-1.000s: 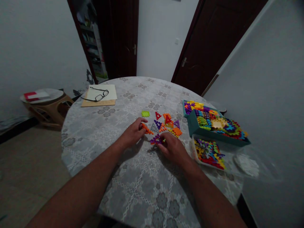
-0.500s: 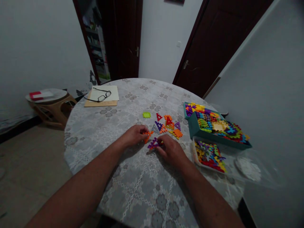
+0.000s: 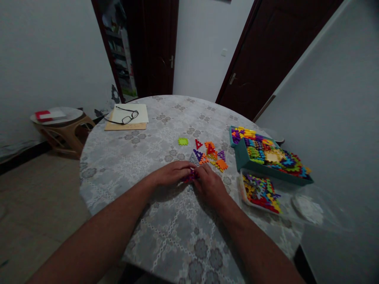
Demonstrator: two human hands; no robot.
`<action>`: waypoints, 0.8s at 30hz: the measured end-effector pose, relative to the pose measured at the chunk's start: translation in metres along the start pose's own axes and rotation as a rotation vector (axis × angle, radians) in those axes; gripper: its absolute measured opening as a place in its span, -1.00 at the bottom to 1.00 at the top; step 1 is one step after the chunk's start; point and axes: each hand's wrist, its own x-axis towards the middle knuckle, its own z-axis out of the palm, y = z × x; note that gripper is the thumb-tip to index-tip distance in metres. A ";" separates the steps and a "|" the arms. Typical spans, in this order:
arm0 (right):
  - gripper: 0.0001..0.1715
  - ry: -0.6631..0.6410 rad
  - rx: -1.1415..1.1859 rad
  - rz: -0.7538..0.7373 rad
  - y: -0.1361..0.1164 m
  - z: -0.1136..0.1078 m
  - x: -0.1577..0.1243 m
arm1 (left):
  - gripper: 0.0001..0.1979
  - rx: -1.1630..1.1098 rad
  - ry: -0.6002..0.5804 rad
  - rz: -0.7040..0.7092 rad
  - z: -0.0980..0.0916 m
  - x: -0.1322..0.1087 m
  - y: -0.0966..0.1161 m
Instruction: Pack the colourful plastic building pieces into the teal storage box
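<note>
My left hand (image 3: pixel 174 172) and my right hand (image 3: pixel 209 183) meet over the tablecloth, fingers closed on a purple interlocking building piece (image 3: pixel 189 176). Most of that piece is covered by the fingers, and no orange shows between them. Just beyond my hands lie loose plastic pieces: a grey triangle (image 3: pixel 194 158), a dark purple triangle (image 3: pixel 197 154), an orange triangle (image 3: pixel 204 159), a red triangle (image 3: pixel 198 144), a purple triangle (image 3: pixel 222 155) and an orange square (image 3: pixel 222 165). A lime green rectangular frame piece (image 3: pixel 182 141) sits apart, farther back.
On the right stand a teal box (image 3: pixel 274 172) of colourful pieces and a clear plastic tub (image 3: pixel 243 193) with more. A plastic bag (image 3: pixel 321 209) lies by the tub. Eyeglasses (image 3: pixel 127 119) rest on papers (image 3: pixel 142 112) at the back left. A stool (image 3: pixel 71 134) stands beyond the table.
My left hand has moved right, bringing its orange piece to the purple one in my right hand. The hands now touch, and the orange piece is hidden.
</note>
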 end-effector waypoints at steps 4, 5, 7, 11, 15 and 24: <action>-0.65 0.054 0.102 -0.017 0.010 -0.001 -0.001 | -0.49 0.119 0.063 -0.021 0.005 0.000 0.002; -0.61 0.073 0.108 -0.002 0.014 -0.004 -0.002 | -0.48 0.140 0.104 -0.030 0.006 0.000 0.001; -0.61 0.085 0.057 0.089 0.022 -0.010 -0.004 | -0.44 0.179 0.180 -0.053 0.005 0.001 -0.003; -0.79 -0.072 -0.130 0.322 0.029 -0.023 -0.009 | -0.51 0.252 0.265 -0.078 -0.001 0.004 -0.011; -0.77 -0.153 -0.167 0.378 0.027 -0.021 -0.008 | -0.78 0.298 0.212 -0.024 -0.002 0.006 -0.014; -0.86 -0.056 -0.088 0.360 0.035 -0.005 -0.005 | -0.76 0.275 0.090 0.022 -0.002 0.004 -0.017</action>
